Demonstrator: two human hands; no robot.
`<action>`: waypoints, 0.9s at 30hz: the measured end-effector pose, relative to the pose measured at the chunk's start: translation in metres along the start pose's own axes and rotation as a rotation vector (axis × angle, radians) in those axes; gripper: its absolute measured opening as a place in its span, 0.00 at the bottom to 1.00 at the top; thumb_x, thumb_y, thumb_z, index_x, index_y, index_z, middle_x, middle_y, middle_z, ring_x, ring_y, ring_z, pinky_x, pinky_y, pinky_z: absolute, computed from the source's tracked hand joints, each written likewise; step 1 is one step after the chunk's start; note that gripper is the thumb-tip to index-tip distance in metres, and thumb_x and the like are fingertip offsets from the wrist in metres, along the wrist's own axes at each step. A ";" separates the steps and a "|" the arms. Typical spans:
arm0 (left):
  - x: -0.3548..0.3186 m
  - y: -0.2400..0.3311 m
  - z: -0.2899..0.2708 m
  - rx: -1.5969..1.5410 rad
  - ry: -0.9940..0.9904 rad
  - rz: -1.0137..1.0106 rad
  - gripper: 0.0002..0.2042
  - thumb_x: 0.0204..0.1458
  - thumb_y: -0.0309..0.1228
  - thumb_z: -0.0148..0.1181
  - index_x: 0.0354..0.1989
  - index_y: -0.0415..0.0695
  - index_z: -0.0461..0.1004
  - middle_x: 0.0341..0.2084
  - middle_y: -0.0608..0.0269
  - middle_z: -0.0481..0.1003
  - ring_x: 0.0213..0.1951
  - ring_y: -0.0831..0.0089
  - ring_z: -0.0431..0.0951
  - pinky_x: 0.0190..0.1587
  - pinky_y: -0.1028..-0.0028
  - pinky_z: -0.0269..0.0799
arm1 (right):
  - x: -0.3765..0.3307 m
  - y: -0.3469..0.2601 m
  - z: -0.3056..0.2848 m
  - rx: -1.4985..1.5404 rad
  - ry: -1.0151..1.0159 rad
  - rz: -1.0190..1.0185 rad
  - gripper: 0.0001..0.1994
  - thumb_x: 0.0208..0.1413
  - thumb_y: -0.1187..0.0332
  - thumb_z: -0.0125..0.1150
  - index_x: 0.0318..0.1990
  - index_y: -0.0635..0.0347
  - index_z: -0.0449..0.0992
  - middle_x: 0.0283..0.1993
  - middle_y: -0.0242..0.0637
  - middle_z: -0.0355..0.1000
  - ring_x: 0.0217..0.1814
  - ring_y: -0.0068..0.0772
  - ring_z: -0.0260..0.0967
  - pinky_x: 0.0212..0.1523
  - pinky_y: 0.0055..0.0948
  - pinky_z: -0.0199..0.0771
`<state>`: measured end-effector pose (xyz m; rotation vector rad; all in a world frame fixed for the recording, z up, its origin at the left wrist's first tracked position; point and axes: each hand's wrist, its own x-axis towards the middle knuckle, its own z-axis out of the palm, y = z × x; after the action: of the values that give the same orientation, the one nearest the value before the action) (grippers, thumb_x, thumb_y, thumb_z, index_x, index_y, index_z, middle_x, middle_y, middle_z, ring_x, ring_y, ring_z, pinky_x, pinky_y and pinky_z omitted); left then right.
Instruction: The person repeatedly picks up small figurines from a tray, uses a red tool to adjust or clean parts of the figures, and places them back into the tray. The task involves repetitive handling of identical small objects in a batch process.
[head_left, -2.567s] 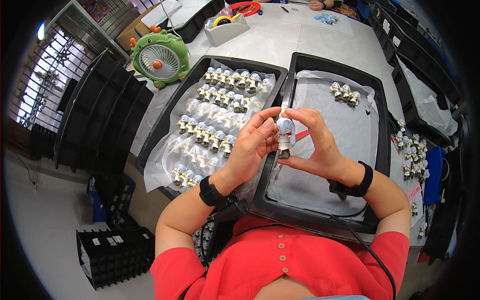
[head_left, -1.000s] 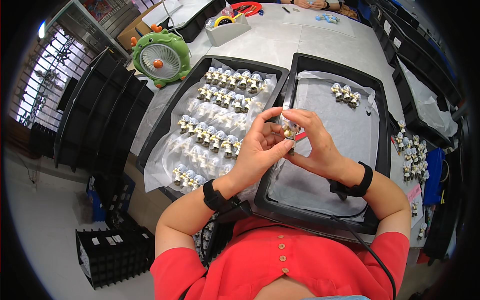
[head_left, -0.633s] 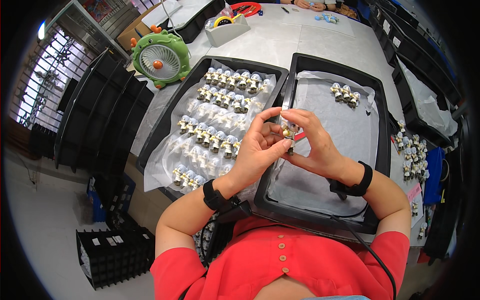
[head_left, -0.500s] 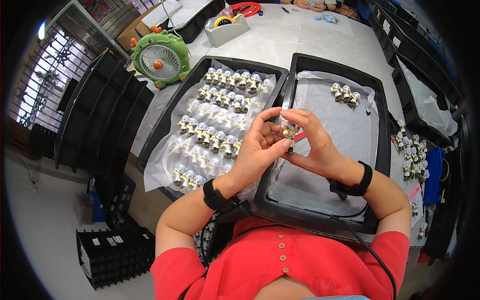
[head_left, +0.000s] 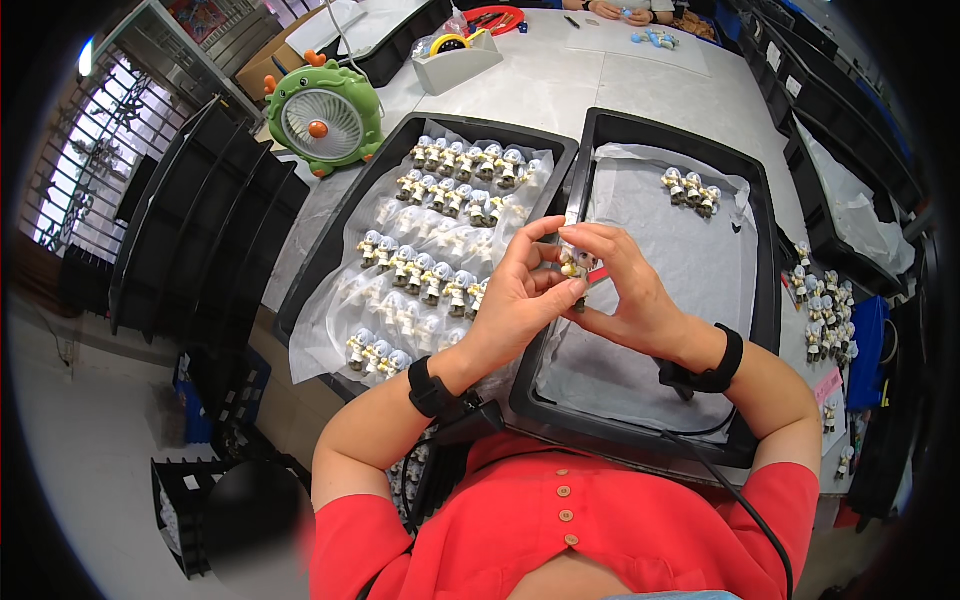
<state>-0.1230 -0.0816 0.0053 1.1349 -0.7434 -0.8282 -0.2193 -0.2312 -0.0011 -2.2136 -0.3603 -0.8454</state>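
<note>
Held almost upright in the fingers of the left hand (head_left: 520, 300), with thumb pressed low on the body: a small pale-haired figurine (head_left: 577, 264), above the left rim of the right tray (head_left: 769, 270), toward the near edge of the counter (head_left: 540, 90). On its other side, the right hand (head_left: 640, 278), fingers curved in a wide arch around the head; cannot tell if really touching. Possible to drop it onto the hard rim, because of so small a hold. Possible also to mark the paint, by too strong pressing of the thumb. With a careless sideways turn of the left wrist, possible to disturb the rows of figurines (head_left: 432, 280) in the left tray (head_left: 352, 218), just beside.
</note>
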 end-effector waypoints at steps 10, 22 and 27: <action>0.001 0.000 -0.001 0.018 -0.006 0.004 0.30 0.51 0.24 0.58 0.61 0.43 0.52 0.43 0.60 0.60 0.42 0.78 0.72 0.41 0.80 0.72 | 0.000 0.000 0.000 0.003 -0.025 0.016 0.35 0.36 0.76 0.70 0.57 0.57 0.63 0.56 0.44 0.62 0.55 0.45 0.62 0.53 0.36 0.67; 0.001 0.000 0.000 0.050 -0.003 0.003 0.28 0.52 0.25 0.57 0.61 0.41 0.52 0.44 0.59 0.63 0.41 0.79 0.72 0.42 0.79 0.72 | 0.001 -0.001 0.000 0.010 -0.043 0.014 0.34 0.37 0.76 0.70 0.56 0.56 0.63 0.56 0.44 0.62 0.56 0.44 0.63 0.52 0.35 0.69; 0.000 0.000 -0.002 0.051 -0.016 -0.027 0.28 0.53 0.22 0.55 0.62 0.42 0.52 0.47 0.59 0.65 0.47 0.77 0.71 0.48 0.78 0.68 | 0.000 -0.002 0.000 0.028 -0.042 0.028 0.34 0.37 0.76 0.70 0.56 0.56 0.63 0.56 0.44 0.61 0.56 0.45 0.63 0.52 0.35 0.69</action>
<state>-0.1215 -0.0804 0.0052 1.1876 -0.7674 -0.8455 -0.2199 -0.2300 0.0002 -2.2085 -0.3579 -0.7754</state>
